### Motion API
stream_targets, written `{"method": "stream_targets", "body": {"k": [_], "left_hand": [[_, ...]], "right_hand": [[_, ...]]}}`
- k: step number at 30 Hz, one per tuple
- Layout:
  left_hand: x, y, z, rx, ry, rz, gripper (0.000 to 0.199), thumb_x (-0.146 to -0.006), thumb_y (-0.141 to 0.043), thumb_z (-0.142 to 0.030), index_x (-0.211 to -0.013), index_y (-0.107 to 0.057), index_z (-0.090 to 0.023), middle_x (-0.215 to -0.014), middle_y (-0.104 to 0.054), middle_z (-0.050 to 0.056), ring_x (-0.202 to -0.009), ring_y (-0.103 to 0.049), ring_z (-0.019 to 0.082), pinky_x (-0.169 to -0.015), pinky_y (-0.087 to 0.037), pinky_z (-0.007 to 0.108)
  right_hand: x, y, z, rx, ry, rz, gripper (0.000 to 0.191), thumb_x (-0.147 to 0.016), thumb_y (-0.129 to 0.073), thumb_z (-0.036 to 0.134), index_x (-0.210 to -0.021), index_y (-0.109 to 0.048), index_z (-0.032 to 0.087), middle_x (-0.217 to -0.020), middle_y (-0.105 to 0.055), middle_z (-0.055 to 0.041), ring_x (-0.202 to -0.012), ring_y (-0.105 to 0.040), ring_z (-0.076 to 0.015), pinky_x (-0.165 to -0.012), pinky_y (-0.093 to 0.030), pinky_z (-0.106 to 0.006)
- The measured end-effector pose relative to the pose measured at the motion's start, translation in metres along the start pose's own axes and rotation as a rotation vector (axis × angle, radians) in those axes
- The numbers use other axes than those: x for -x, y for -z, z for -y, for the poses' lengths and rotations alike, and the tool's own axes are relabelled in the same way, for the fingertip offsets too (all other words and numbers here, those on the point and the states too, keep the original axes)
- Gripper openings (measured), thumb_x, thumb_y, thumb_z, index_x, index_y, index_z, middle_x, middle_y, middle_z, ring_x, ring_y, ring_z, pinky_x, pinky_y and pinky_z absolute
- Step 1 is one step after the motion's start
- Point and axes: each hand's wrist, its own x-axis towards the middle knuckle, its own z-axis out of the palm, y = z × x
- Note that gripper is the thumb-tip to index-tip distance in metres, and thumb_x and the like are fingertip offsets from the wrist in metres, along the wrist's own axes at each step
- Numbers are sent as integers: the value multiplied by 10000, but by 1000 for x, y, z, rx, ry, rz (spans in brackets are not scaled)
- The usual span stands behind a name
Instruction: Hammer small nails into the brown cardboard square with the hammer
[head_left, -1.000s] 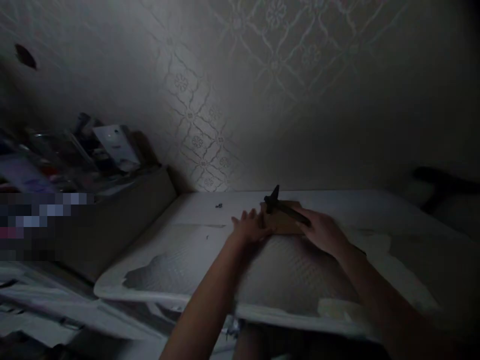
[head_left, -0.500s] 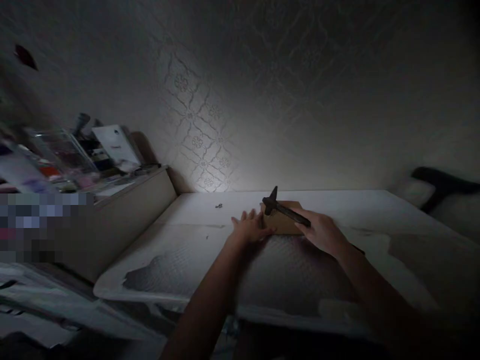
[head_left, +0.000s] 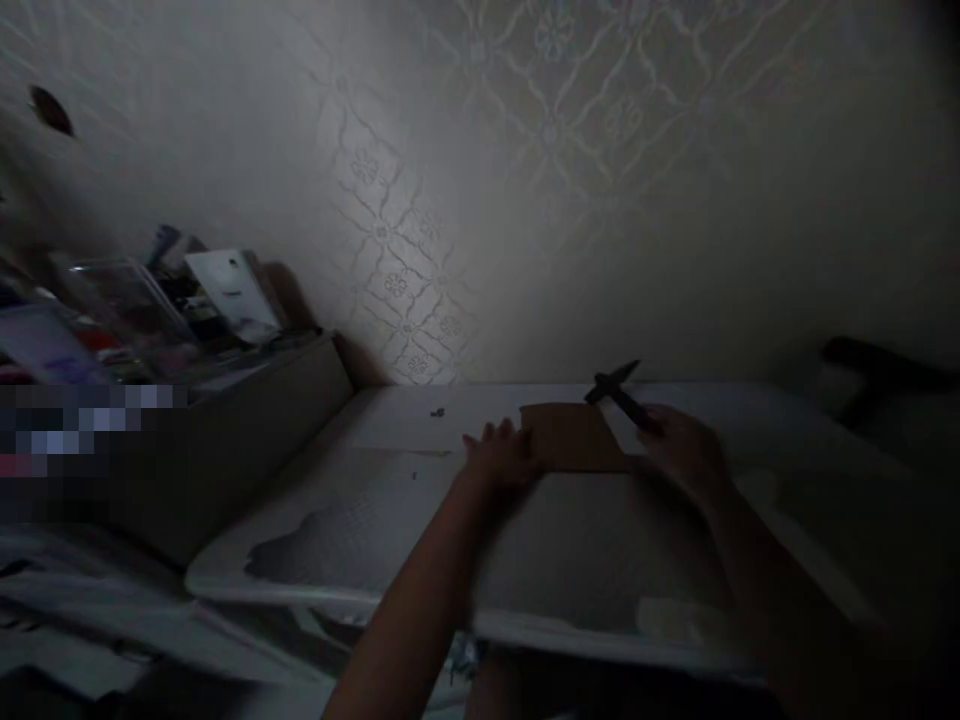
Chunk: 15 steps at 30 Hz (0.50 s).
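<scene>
A flat brown board (head_left: 574, 440) lies on the white table. My left hand (head_left: 501, 455) rests against its left edge, with the fingers spread. My right hand (head_left: 686, 450) is closed round the handle of a dark hammer (head_left: 626, 400). The hammer's head is raised near the board's far right corner, with its pointed end directed up and to the right. A few tiny dark pieces (head_left: 437, 412), perhaps nails, lie on the table to the left of my left hand. Another small piece (head_left: 414, 475) sits nearer to me.
A raised cabinet (head_left: 277, 400) borders the table's left side, with a white box (head_left: 234, 290) and a clear plastic container (head_left: 131, 300) on top. A patterned wall (head_left: 397, 250) rises behind. The white table's (head_left: 360, 560) rounded front edge is close to me. At far right is a dark blurred object (head_left: 885, 370).
My right hand has moved to the right with the hammer, whose head no longer covers the board. My left hand has stayed at the board's left edge. The light on the scene has shifted.
</scene>
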Motion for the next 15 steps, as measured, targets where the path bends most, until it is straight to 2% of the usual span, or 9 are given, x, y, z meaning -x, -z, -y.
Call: {"method": "stream_targets", "body": {"k": [4, 11, 15], "left_hand": [[1, 0, 0, 12, -3, 2, 800, -788, -329, -765, -1467, -204, -360, -1555, -124, 89, -1402, -98, 385, -1006, -101, 715], [1, 0, 1, 22, -5, 5, 812, -786, -345, -759, -1470, -199, -346, -1560, -92, 87, -1403, -84, 388, -1007, -88, 716], [1, 2, 1, 26, 19, -20, 760, -811, -323, -742, -1459, -234, -354, -1553, -153, 62, -1403, -112, 363, -1034, -114, 683]], "right_hand": [[-3, -3, -14, 51, -100, -32, 379, -750, -561, 276, -1105, -666, 192, -929, -722, -109, -827, -667, -280, -649, -473, -339], [-8, -10, -29, 127, -140, 5, 362, -742, -564, 279, -1068, -676, 170, -936, -722, -107, -831, -671, -270, -671, -486, -336], [-11, -14, -35, 157, -132, 11, 344, -729, -567, 280, -1029, -691, 169, -905, -723, -107, -812, -672, -271, -662, -490, -342]]}}
